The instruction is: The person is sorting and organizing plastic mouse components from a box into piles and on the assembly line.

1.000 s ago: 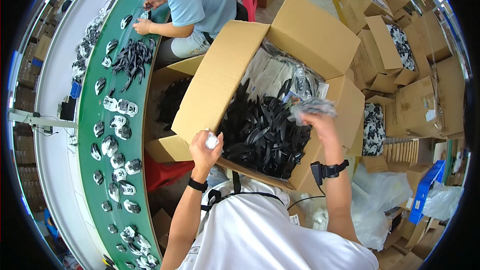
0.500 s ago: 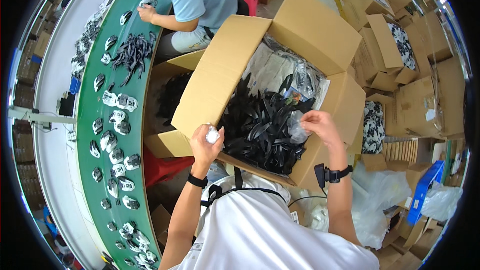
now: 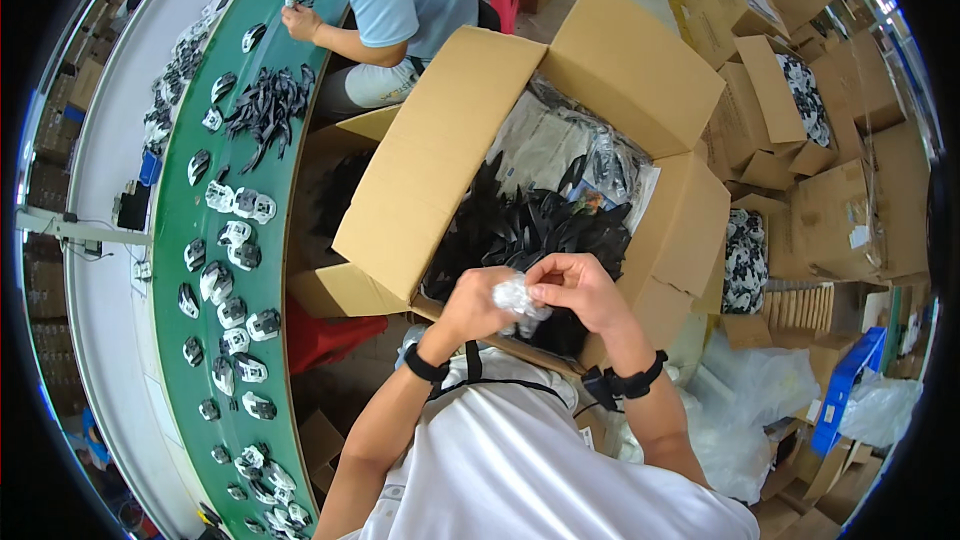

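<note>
Currently clutching crumpled clear plastic (image 3: 518, 296) in left hand (image 3: 475, 302) and pinching it narrowly with right hand (image 3: 583, 288), above the near side of an open cardboard box (image 3: 450, 145) with black curved pieces (image 3: 550, 228) inside, to the right of a green table (image 3: 277, 275).

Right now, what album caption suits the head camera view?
Left hand and right hand hold crumpled clear plastic at an open cardboard box of curved black pieces.

Bright, soft light, bent edges, black corners
</note>
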`<state>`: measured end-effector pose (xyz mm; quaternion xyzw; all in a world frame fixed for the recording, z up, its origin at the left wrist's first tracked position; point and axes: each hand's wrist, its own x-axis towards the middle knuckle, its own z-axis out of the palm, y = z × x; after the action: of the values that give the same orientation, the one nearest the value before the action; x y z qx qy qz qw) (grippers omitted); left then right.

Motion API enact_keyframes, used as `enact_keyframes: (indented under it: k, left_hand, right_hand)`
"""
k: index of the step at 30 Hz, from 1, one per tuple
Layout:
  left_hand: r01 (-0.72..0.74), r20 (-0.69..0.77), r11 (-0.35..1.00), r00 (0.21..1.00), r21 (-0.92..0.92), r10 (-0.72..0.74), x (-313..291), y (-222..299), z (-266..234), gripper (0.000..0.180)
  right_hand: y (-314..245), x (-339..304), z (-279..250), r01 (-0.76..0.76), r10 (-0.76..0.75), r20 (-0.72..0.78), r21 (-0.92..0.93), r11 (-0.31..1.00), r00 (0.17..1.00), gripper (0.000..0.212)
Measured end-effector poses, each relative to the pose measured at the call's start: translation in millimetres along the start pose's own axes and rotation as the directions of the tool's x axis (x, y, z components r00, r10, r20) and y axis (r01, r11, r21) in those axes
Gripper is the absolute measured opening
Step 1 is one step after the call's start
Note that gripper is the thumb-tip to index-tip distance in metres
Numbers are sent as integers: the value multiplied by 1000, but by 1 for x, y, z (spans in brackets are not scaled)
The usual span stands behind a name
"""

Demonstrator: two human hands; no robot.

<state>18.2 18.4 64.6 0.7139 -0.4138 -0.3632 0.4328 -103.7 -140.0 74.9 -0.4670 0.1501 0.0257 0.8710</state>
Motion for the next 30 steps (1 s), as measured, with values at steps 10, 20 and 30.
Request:
enact_keyframes:
  k: [10, 20, 30]
  left_hand:
    - [91, -629, 932, 760, 350, 162, -21, -50, -40, 23]
    - [245, -739, 863, 645, 442, 196, -11, -76, -47, 28]
    - [283, -706, 854, 696, 437, 130, -12, -78, -48, 37]
  right_hand:
    - [33, 95, -219, -613, -432, -749, -661, 432, 503, 91]
    - [55, 124, -211, -683, -423, -784, -612, 399, 454, 65]
    - [36, 70, -152, -417, -372, -508, -857, 302, 777, 65]
